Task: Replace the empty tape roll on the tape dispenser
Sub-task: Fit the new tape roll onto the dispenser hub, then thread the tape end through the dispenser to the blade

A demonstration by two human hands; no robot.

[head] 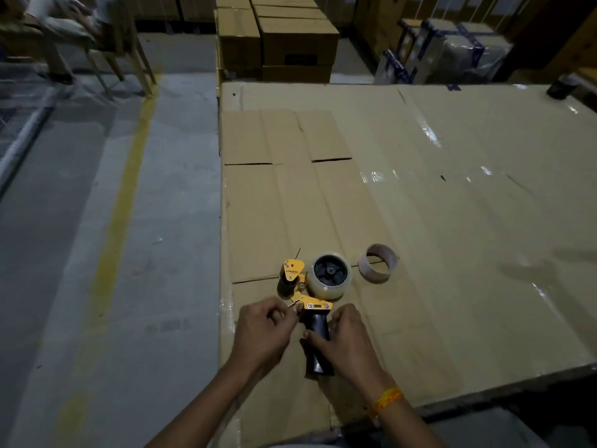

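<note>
Two rolls are present: a full clear tape roll (329, 275) already seated on the black hub of the tape dispenser (308, 297), and an empty cardboard core (378, 263) standing apart to its right on the desk (452, 221). The dispenser lies on its side near the front left edge of the cardboard-covered desk, handle toward you.

Your right hand (347, 345) is clenched around the black handle (318, 342), which is the correct hold: rigid, shaped for the palm, and clear of the cutter. Your left hand (263, 334) is pinched at the yellow front plate by the handle top; whether it holds a tape end or the metal tab cannot be told.

Handling judgement: the dispenser is stiff metal and plastic, moderately light, and weighted toward the roll end. The roll is firm but its outer face is slick, and the free end will cling to itself. The core is light and crushable. Keep fingertips off the toothed blade near the yellow head (293, 270).
</note>
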